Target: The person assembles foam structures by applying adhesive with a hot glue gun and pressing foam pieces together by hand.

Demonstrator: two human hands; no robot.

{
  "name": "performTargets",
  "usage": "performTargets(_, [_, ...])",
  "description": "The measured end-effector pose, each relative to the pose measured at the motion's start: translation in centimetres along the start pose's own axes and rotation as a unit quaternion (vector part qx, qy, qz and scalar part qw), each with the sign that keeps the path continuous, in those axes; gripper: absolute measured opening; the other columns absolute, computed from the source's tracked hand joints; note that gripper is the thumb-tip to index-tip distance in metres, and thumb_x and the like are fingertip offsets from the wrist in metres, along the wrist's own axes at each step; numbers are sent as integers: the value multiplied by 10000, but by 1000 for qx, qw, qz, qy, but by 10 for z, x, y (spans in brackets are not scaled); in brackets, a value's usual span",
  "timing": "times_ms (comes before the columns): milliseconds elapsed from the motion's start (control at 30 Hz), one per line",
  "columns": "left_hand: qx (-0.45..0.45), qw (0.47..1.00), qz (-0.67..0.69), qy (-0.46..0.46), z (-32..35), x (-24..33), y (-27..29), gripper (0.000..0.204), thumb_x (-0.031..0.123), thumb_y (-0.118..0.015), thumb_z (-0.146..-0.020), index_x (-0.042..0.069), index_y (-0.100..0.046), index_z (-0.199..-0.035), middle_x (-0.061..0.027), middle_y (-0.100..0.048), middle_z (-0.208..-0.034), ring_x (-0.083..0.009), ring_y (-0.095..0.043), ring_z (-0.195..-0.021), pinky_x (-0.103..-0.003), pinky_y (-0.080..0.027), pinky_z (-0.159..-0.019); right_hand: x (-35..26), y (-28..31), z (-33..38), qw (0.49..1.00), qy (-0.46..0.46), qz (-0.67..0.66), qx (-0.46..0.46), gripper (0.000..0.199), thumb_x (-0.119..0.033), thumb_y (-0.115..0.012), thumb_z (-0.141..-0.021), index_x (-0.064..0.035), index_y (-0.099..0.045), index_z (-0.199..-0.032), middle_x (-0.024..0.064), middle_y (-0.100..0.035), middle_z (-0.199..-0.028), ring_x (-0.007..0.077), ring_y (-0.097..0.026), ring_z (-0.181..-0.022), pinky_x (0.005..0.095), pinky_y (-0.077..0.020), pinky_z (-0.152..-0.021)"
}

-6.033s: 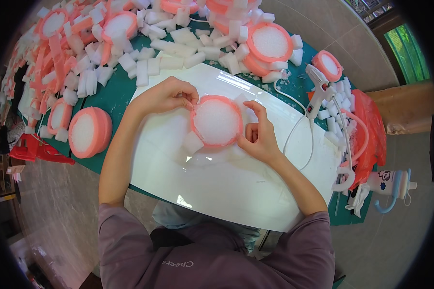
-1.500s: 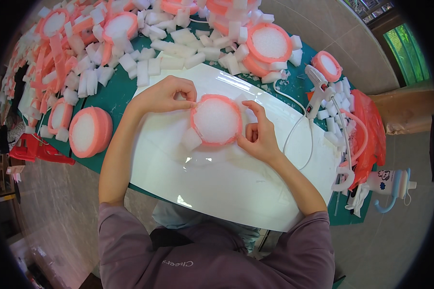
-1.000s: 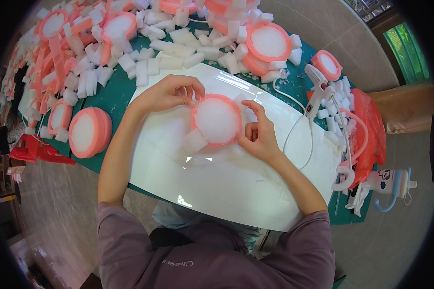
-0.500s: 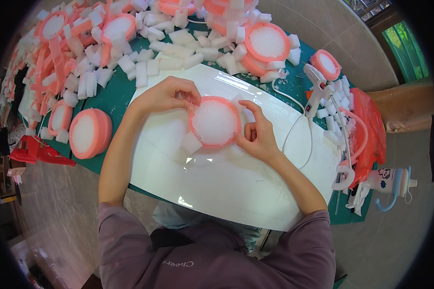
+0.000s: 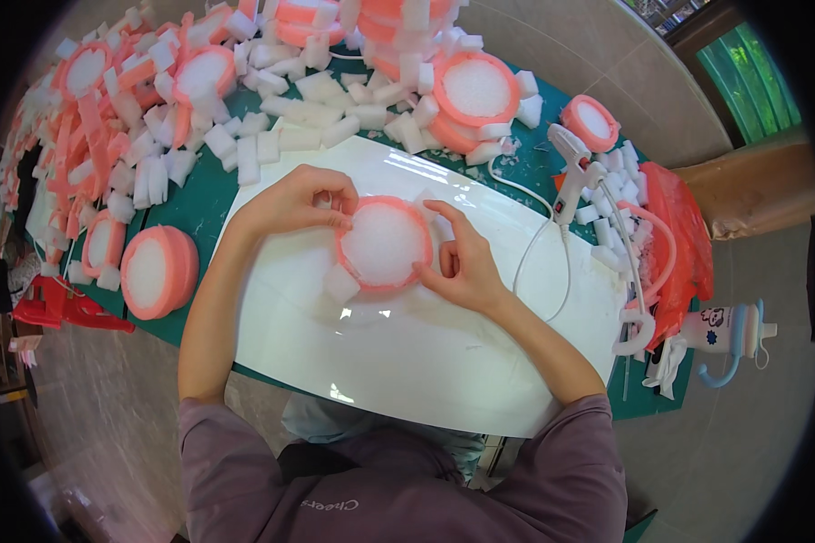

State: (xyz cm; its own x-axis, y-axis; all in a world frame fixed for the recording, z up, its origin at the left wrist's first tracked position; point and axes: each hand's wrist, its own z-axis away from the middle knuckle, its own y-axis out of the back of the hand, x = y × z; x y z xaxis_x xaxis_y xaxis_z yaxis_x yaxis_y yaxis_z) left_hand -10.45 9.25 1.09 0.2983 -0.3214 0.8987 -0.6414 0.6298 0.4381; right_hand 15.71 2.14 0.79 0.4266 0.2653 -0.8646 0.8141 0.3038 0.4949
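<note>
A round foam disc (image 5: pixel 385 242), white in the middle with a pink foam rim, lies flat on a glossy white board (image 5: pixel 407 362) between my hands. My left hand (image 5: pixel 315 201) is closed, with thumb and fingertips pinched at the upper left of the rim. At the right side my right hand (image 5: pixel 466 267) grips the disc: its thumb presses the lower right rim and its index finger curves over the upper right edge. One white foam block (image 5: pixel 340 284) sticks out at the disc's lower left. Another pale block shows beside the right index finger, partly hidden.
A white hot glue gun (image 5: pixel 572 167) with a looping cable stands at the right, beside small foam blocks and a red plastic bag (image 5: pixel 668 244). White blocks (image 5: pixel 312 113) and pink-rimmed discs (image 5: pixel 477 89) crowd the back. Stacked discs (image 5: pixel 157 273) sit left on the green table.
The whole view has shifted slightly. My right thumb has moved a little inward onto the disc's rim. My left hand stays pinched at the upper left rim.
</note>
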Motion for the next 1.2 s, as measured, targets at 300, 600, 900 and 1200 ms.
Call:
performTargets(300, [15,998,-66,15,2,4,5,162,92,-712,-668,14,-575,-704,-23,-492,-551,-111,-432,-517,-243,-365,-502,0,-2,-2,994,69,84,20,878,-237,-813,-567,-86,-348,-1296,93,-517,-1007,128,-482,-540,246,-397,-500])
performTargets(600, [13,995,-100,26,3,11,0,127,121,-662,-717,9,-633,-666,-88,-595,-562,-155,-549,-482,-257,-421,-495,3,-6,0,982,109,151,17,977,-322,-823,-533,-117,-287,-1325,160,-376,-1308,351,-473,-1111,379,-468,-839])
performTargets(900, [6,995,-86,47,8,15,0,143,112,-691,-705,-7,-617,-678,-87,-575,-544,-151,-505,-465,-255,-401,-489,1,-6,2,987,82,135,-3,964,-318,-814,-543,-119,-286,-1324,158,-389,-1295,343,-477,-1110,379,-474,-833])
performTargets(1200, [16,993,-116,-30,8,9,6,147,71,-700,-674,17,-589,-754,-62,-568,-630,-155,-499,-539,-276,-404,-513,5,-6,-3,986,111,123,33,949,-274,-830,-521,-102,-340,-1316,128,-406,-1299,166,-523,-606,265,-465,-554])
